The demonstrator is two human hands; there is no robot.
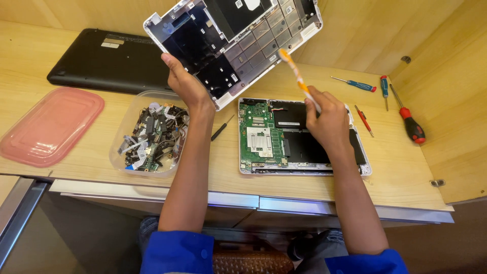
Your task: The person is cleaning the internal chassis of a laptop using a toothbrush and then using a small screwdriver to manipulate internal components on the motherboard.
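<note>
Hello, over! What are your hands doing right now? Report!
Left hand holds laptop cover up, tilted. Right hand grips orange-white brush, bristles near cover. Open laptop base lies below; nothing between brush and cover.

A white laptop cover point(238, 43) is held up by the left hand point(185, 83). An orange toothbrush point(297, 76) is held in the right hand point(327, 119). An open laptop base point(264, 139) is seen lying on the surface point(395, 172).
</note>
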